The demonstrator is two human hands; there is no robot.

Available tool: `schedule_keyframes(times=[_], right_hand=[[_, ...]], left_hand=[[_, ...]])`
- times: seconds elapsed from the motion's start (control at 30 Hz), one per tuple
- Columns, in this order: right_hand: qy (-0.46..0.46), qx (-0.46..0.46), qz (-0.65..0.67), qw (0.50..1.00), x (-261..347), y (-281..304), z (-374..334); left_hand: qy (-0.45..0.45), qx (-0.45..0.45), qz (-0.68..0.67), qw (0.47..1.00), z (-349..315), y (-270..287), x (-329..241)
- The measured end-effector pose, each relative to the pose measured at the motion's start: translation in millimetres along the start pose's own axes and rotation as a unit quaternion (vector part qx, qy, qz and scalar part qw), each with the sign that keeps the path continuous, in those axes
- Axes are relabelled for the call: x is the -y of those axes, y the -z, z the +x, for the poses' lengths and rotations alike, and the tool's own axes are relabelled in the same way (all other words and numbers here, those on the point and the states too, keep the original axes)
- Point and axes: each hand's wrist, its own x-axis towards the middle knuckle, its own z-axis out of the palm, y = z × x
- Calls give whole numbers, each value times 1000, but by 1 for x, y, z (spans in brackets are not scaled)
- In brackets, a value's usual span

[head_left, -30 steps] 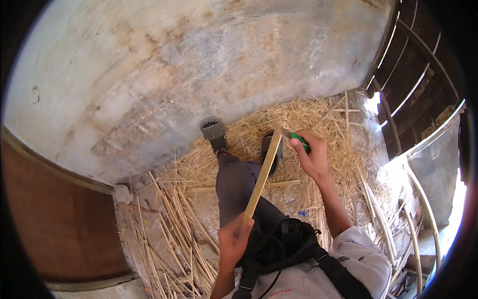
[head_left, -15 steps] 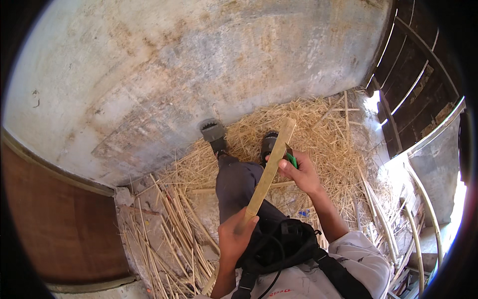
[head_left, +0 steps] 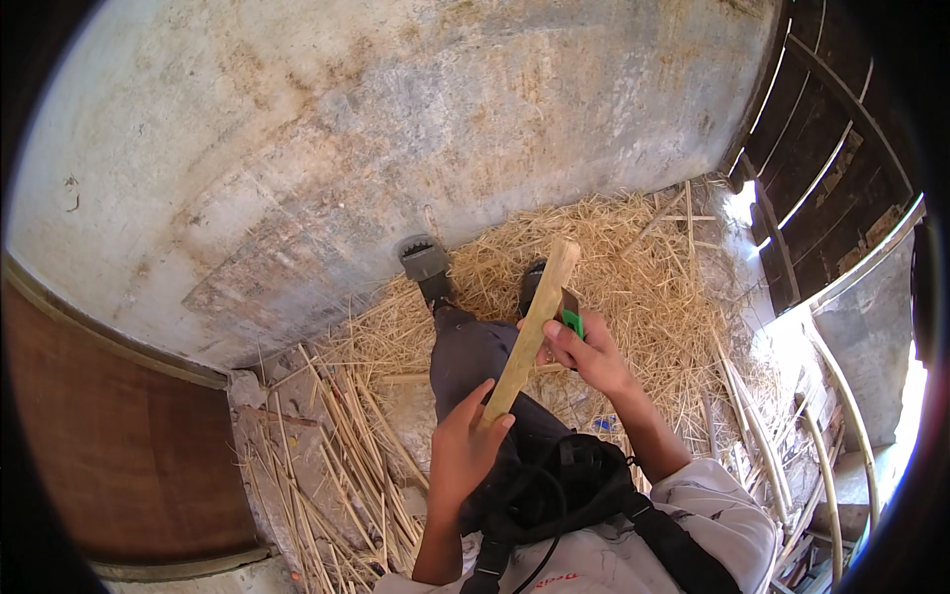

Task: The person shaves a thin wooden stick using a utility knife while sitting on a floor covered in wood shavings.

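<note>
A flat, pale yellow split bamboo strip (head_left: 534, 332) slants up and away in front of my lap. My left hand (head_left: 463, 445) has its near end between thumb and fingers; the palm hides the very tip. Farther up the strip, my right hand (head_left: 592, 358) grips a green-handled knife (head_left: 573, 319) with a dark blade, close beside the strip's right side. The right thumb lies toward the strip, and part of the knife handle is hidden by the fingers.
Straw-like shavings (head_left: 633, 262) cover the floor around my shoes. Several long, thin sticks (head_left: 361, 455) lie at the left. A stained wall (head_left: 475, 129) rises ahead, with a brown panel (head_left: 119, 426) at the far left. Bent poles (head_left: 846, 396) lean at the right.
The fingers of my left hand have loosened and spread around the near end of the strip. My right hand and the knife have shifted slightly down toward me, and the strip has turned a little.
</note>
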Motion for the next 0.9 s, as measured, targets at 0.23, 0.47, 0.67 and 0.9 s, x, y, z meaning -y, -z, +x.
schedule_keyframes(times=[0.23, 0.47, 0.67, 0.9], right_hand=[[-24, -22, -36, 999, 5, -3, -4], [68, -16, -37, 997, 8, 1, -11], [137, 23, -312, 940, 11, -3, -14], [223, 24, -367, 903, 6, -7, -14]], left_hand=[[47, 92, -44, 994, 18, 0, -14], [-40, 13, -72, 997, 19, -7, -11], [-55, -33, -89, 994, 20, -6, -17], [-52, -33, -101, 993, 20, -1, -32]])
